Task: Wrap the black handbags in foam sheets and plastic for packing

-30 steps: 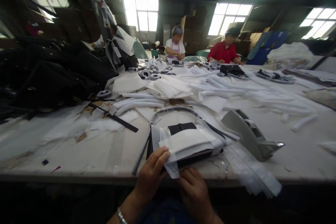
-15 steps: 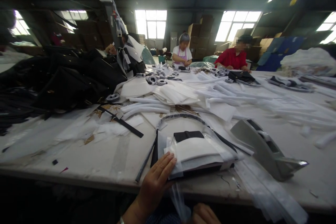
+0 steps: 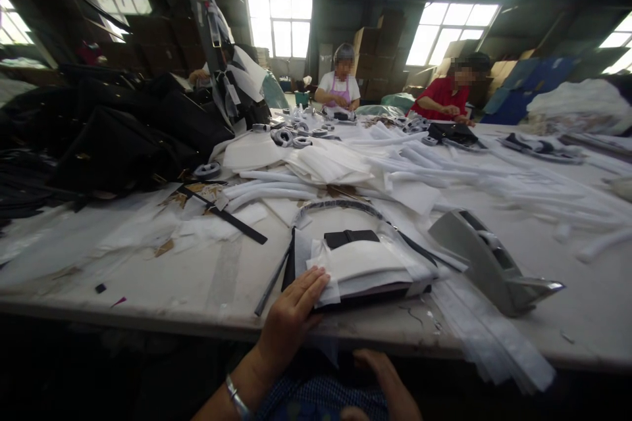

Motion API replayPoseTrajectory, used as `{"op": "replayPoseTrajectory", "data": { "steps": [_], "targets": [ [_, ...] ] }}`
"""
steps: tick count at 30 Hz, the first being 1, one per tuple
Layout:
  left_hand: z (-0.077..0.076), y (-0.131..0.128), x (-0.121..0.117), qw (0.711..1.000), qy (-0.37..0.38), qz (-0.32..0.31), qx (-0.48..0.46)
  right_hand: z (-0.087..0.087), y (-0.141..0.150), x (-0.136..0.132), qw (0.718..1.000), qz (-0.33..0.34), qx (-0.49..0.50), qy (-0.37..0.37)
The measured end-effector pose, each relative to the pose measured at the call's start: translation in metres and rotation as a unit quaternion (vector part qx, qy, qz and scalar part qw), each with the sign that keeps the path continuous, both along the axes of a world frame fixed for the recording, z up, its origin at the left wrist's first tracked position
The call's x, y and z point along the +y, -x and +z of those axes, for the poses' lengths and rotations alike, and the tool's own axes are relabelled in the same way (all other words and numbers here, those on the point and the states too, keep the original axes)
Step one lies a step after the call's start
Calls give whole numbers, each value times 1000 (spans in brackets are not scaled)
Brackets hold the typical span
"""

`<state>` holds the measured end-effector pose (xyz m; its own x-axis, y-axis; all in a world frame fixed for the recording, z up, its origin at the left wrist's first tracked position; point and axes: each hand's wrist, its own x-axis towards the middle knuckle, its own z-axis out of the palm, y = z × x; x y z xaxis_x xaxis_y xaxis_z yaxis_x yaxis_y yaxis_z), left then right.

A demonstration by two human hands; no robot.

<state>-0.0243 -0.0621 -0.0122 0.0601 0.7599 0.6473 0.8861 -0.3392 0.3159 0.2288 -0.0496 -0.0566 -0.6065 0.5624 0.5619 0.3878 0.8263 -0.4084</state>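
Note:
A black handbag (image 3: 351,237) lies at the table's front edge, its curved handle (image 3: 340,204) in clear wrap pointing away from me. White padding sheets (image 3: 365,268) cover most of its upper face. My left hand (image 3: 291,309) rests on the left corner of these sheets, fingers stretched out flat, thumb lower by the bag's front edge. Below the table edge is my right hand (image 3: 382,378), partly cut off by the frame; its fingers are mostly hidden, and whether it holds anything does not show. A grey tape dispenser (image 3: 481,263) stands to the right of the bag.
Clear plastic strips (image 3: 494,322) hang over the front edge at right. Black bags (image 3: 113,138) pile up at left, near a black strap (image 3: 232,220). White foam sheets and tubes (image 3: 326,161) spread across the middle. Two co-workers sit across the table; another is partly hidden behind a post.
My view has tilted down slightly. My right hand has shifted up toward the table edge, and the clear plastic hanging beside it has mostly gone from sight. My left hand stays on the sheets.

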Motion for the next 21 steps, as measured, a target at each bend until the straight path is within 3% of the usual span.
{"op": "replayPoseTrajectory", "data": {
  "steps": [3,7,11,16,21],
  "targets": [
    [1,-1,0,1000,7,-1,-2,-2,8,2,993,-18,-25,-114],
    [2,-1,0,1000,0,-7,-3,11,24,12,971,-14,-44,-235],
    [2,-1,1,1000,-4,-9,0,21,44,25,969,26,-7,-245],
    [3,-1,0,1000,-4,-3,8,31,57,35,957,177,22,-227],
    [3,-1,0,999,-32,3,31,34,52,38,952,212,35,-217]
  ]
}}
